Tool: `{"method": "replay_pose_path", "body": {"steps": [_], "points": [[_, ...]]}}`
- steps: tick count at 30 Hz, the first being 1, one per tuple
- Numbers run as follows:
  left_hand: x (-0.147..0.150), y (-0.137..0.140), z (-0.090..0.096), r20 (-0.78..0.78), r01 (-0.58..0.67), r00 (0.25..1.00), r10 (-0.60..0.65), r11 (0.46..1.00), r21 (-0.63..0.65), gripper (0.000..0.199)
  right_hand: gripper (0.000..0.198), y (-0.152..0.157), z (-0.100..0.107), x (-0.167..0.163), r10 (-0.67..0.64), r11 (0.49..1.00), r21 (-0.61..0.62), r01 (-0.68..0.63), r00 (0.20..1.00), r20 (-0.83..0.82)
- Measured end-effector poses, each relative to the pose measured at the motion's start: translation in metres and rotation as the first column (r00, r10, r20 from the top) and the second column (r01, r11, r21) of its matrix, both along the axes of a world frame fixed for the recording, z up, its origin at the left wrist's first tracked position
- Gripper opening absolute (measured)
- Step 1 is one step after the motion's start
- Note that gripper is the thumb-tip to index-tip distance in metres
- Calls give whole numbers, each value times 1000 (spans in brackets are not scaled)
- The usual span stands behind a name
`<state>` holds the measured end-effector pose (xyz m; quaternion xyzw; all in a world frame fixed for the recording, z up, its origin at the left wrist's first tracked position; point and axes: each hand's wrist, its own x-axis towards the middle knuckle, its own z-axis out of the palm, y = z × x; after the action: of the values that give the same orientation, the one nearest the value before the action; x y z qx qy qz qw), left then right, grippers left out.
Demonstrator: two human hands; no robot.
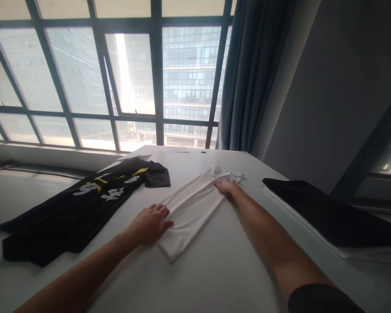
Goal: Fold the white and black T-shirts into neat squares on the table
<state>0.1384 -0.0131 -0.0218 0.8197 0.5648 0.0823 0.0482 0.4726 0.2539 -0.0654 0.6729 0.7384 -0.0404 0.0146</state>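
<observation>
A white garment [195,204], probably a T-shirt, lies folded into a long narrow strip, slanting away to the right. Its far end is bunched and wrinkled. My left hand [152,224] rests on the left edge near its closer end, fingers slightly bent and thumb apart. At the far end my right hand [226,186] presses on the cloth with fingers spread. To the left lies a black T-shirt [94,202] with white and yellow lettering, laid out with one sleeve towards the window.
The white table [221,269] reaches towards a large paned window [130,74]. At the right edge lies a folded black cloth [332,213] over something white. Thin white sheets [174,151] lie at the far end. A blue-grey curtain [247,74] hangs behind.
</observation>
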Motion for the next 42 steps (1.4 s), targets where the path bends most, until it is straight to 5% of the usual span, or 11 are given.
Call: {"method": "replay_pose_path", "body": {"steps": [3, 8, 15, 18, 22, 26, 31, 38, 42], "points": [[5, -2, 2, 86, 75, 994, -73, 997, -13, 35, 74, 11, 3, -6, -57, 998, 6, 57, 998, -35], [17, -13, 6, 218, 312, 931, -293, 948, -59, 30, 61, 4, 15, -30, -93, 948, 313, 58, 991, 99], [35, -29, 5, 299, 514, 832, -468, 853, -93, 50, 45, -59, 36, -37, 1, 951, 308, -28, 996, 88], [48, -34, -1, 231, 509, 842, -487, 859, -44, 52, 48, -103, 44, -27, 166, 946, 285, -154, 986, -20], [77, -45, -8, 82, 436, 894, -441, 897, 69, 45, 55, -161, 43, -7, 397, 917, 86, -389, 911, -114], [98, -49, -5, 53, 522, 851, -523, 852, 37, 47, 55, -203, 37, 23, 261, 965, 2, -261, 965, 10], [95, -38, 5, 270, 613, 769, -580, 789, -50, 52, 40, -238, 34, 60, 133, 983, 110, -145, 985, 109], [76, -28, 4, 177, 482, 856, -487, 873, 73, 32, 54, -257, 38, 81, 387, 920, 135, -368, 907, -168], [78, -27, -4, 146, 498, 853, -502, 865, 64, 28, 48, -260, 44, 82, 471, 880, 68, -470, 841, -266]]}}
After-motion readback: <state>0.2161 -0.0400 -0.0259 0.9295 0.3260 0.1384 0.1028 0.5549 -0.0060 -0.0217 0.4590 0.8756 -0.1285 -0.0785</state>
